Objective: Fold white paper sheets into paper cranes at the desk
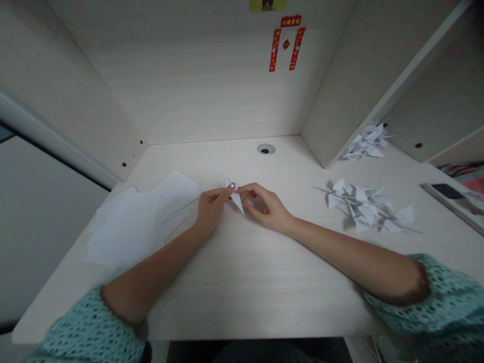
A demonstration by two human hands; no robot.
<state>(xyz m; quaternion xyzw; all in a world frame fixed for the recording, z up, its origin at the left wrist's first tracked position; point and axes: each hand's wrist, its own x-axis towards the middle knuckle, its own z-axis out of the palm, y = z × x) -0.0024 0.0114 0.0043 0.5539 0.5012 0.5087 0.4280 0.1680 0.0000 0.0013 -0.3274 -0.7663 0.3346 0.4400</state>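
Note:
A small folded piece of white paper [237, 200], narrow and pointed at the near end, is held over the middle of the desk. My left hand [212, 209] pinches it between thumb and fingers from the left. From the right, my right hand [267, 207] meets the paper with its fingers curled and thumb bent in; exactly what its fingertips grip is hard to make out. Beside my left hand lie loose white paper sheets [132, 222], spread and overlapping. Right of my right hand sits a pile of folded white paper pieces [363, 204] with pointed ends.
Another heap of folded paper [368, 141] lies behind, by the upright divider [363, 96]. A flat object with a dark patch [449, 191] rests at the far right. A round cable hole [266, 149] is set in the desk [242, 292] near the back panel with red stickers [286, 44].

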